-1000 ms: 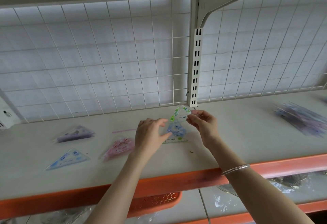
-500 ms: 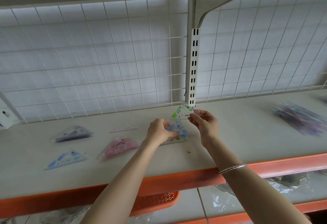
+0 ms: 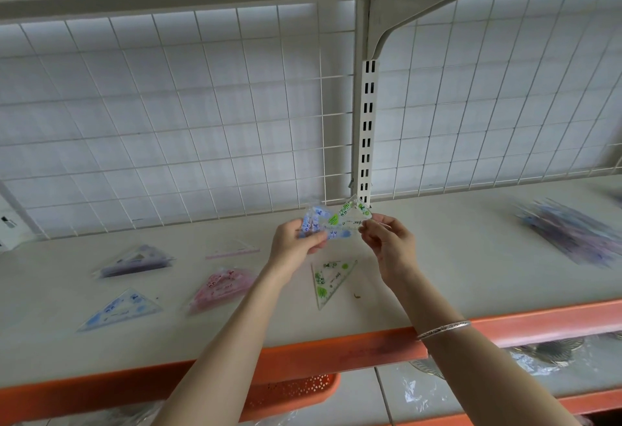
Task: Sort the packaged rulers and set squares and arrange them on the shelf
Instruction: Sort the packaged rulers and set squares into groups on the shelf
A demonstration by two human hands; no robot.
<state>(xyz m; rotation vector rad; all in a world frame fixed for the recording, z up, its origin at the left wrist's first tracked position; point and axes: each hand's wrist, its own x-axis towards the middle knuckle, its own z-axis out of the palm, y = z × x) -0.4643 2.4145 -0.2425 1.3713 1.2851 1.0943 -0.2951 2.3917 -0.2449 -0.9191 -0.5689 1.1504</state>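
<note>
Both hands are raised above the white shelf (image 3: 437, 267) near the slotted upright. My left hand (image 3: 296, 240) pinches a blue-printed set square (image 3: 314, 220). My right hand (image 3: 390, 243) pinches a green-printed set square (image 3: 353, 215); the two clear pieces overlap between the hands. Flat on the shelf below them lies another green set square (image 3: 330, 280). To the left lie a pink packaged set square (image 3: 222, 287), a blue one (image 3: 123, 311), a purple one (image 3: 134, 262) and a thin pink ruler (image 3: 232, 252).
A blurred pile of purple and blue packaged rulers (image 3: 572, 237) lies at the right of the shelf. A wire grid (image 3: 168, 122) backs the shelf, with a slotted upright (image 3: 367, 129) at centre. The front edge is orange (image 3: 505, 324). An orange basket (image 3: 289, 392) sits below.
My left hand lifted the blue set square off the shelf, up toward the green one in my right hand. A green set square is now uncovered on the shelf.
</note>
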